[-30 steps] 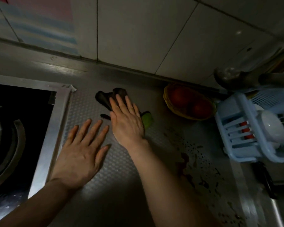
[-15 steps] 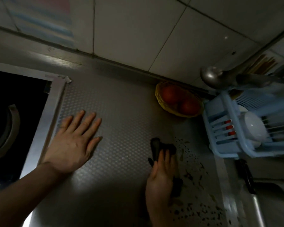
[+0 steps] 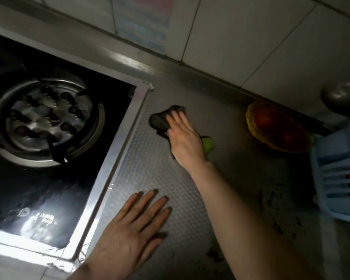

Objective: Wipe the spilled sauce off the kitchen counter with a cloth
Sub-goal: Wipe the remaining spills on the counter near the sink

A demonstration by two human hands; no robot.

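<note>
the right hand lies flat on a dark cloth and presses it down on the counter. its fingers are straight and close together, not curled round the cloth. the cloth is near the back of the counter, just beside the far corner of the shiny metal frame that goes round the stove. part of the dark cloth sticks out past the fingertips, toward the stove. a bit of green peeks out on the other side of the hand, near the wrist. i cannot tell if it is part of the cloth or something else.

the left hand rests flat on the counter, closer to the person. its fingers are straight and a little spread, and it holds nothing. it is well apart from the cloth and near the metal frame.

the spilled sauce is dark spots and streaks on the counter, to the right of the right arm and near a blue rack. the cloth is well apart from those spots.

a round burner sits in the black stove top on the left. a yellow basket with red round things in it stands by the tiled wall, between the cloth and the blue rack. a grey ladle shows at the right edge, above the rack.
</note>
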